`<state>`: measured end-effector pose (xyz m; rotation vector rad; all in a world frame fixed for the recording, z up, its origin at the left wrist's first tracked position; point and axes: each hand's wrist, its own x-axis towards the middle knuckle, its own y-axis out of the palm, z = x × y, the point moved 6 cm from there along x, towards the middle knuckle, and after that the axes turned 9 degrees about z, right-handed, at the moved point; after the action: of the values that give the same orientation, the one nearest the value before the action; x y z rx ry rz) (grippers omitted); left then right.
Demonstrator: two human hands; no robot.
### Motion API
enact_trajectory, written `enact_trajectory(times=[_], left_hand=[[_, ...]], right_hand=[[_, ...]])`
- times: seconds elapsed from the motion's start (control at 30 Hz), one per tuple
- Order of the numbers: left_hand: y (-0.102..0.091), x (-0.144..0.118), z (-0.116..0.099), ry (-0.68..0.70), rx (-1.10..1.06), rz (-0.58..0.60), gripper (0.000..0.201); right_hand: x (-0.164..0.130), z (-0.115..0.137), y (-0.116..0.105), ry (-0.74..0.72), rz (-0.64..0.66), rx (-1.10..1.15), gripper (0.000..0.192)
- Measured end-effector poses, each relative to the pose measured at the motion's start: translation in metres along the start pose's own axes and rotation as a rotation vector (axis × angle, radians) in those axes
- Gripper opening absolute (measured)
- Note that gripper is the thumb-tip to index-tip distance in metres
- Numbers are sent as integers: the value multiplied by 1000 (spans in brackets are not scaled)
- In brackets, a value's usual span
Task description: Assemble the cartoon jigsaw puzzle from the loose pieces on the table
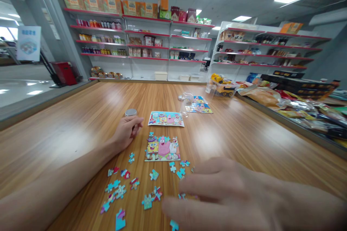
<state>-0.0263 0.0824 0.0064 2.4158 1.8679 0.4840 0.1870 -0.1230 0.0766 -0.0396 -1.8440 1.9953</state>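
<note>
Right hand (244, 198), fingers spread flat, hovers over loose pieces (135, 187) at near table (67, 122) edge (nearer hand). Half-built puzzle (162, 148) lies just beyond, long axis crosswise. Left hand (127, 131), curled loosely, empty, rests beside jar (131, 113).

The single head view looks forward and down across the wooden table (81, 122), hands close below, shelves (141, 39) far at frame top.

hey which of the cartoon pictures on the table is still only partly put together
The puzzle nearest the person, just right of the left hand. Its edges are jagged with gaps and loose pieces lie around it; the two pictures farther back look complete.
</note>
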Motion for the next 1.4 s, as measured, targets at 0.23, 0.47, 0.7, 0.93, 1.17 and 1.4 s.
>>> enact_trajectory(times=[0.23, 0.47, 0.7, 0.93, 1.17, 1.4], left_hand=[[0, 0, 1, 9, 46, 13, 30], [4, -3, 0, -7, 142, 52, 31], [40, -15, -17, 222, 770, 332, 19], [59, -26, -16, 386, 1024, 440, 25], [58, -28, -17, 426, 1065, 458, 27], [58, -27, -16, 430, 1070, 481, 36]], right_hand=[[47, -16, -17, -286, -167, 41, 25], [54, -54, 20, 112, 182, -82, 17], [63, -28, 32, -59, 218, -163, 31], [55, -51, 29, 101, -9, -90, 24], [57, -73, 41, 261, 115, 4, 22], [58, -63, 37, 252, 145, 23, 20]])
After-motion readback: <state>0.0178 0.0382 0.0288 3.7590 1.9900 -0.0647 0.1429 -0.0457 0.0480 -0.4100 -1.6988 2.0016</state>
